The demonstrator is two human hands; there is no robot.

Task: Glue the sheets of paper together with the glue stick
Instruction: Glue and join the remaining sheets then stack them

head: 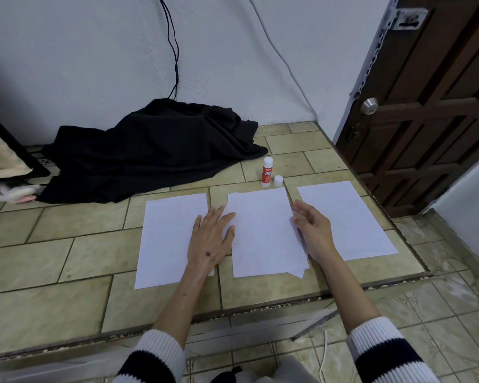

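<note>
Three groups of white paper lay in a row on the raised tiled platform [67,261]. The left sheet [166,239] lay flat. The middle stack [263,233] consisted of at least two sheets, the lower one showing at the near right corner and along the far edge. The right sheet [349,219] lay apart from the stack, nearest the platform's right edge.

The person's left hand [210,239] lay palm down, fingers straight and spread, released and grasping nothing. Its palm covered the right portion of the left sheet, and its fingertips reached across the gap onto the left edge of the middle stack. The right hand [313,230] was positioned at the right edge of the middle stack, fingers loosely curved. The fingertips sat at or just over the paper's edge; whether they pinched the sheet could not be determined.

The glue stick [267,172] stood upright beyond the far edge of the middle stack, well apart from both hands. Its white cap [278,181] stood just beside it on the tiles, on the right.

A black cloth [155,150] lay heaped against the wall to the left. A dark wooden door [426,106] stood on the right.
</note>
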